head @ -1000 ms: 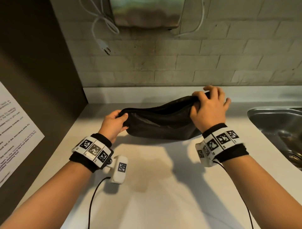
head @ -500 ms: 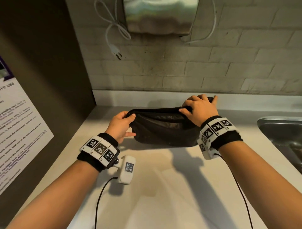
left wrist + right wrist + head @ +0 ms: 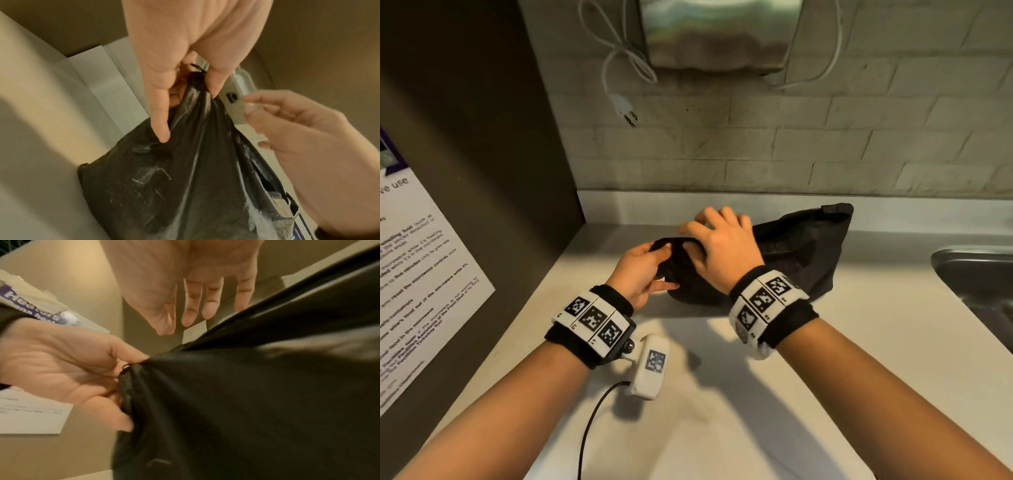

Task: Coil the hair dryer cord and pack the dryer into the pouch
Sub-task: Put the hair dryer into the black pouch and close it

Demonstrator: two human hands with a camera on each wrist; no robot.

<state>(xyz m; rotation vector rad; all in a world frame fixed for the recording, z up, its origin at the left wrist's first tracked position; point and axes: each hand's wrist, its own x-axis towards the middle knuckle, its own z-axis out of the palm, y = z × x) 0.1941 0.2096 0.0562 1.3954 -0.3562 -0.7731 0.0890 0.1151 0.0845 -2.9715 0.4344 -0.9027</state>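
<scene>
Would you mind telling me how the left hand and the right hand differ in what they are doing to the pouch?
The left hand pinches the gathered end of the black pouch; the right hand grips nothing, its fingers relaxed. The left hand sits at the pouch's left tip; the right hand hovers over it, just to the right. Both are bare and wear tagged wristbands.

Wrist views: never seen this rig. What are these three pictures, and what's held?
No robot: a person wears three cameras. The head view looks down at a pale counter. Each wrist view looks along one hand, from the marker-tagged wristbands. The left hand pinches the gathered end of a black pouch, seen close in the left wrist view. The right hand hovers above it with fingers spread, no grip on anything. A steel sink sits at right. The dryer itself isn't visible.
</scene>
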